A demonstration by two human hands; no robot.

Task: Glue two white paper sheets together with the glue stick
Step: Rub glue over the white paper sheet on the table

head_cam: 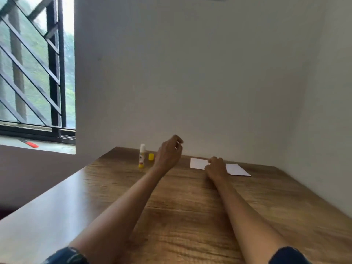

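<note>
While the glue stick (142, 155) stands uncapped at frame centre-left:
Left hand (169, 152): loosely curled, empty.
Right hand (216, 165): pressing paper sheets (198, 163), centre-right.
Risk: your left forearm topples the stick.

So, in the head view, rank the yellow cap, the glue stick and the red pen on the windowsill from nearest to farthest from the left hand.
Measured from the left hand:
1. Yellow cap, on the table just left of it.
2. Glue stick, upright, left of the cap.
3. Red pen, far left on the windowsill.
</note>
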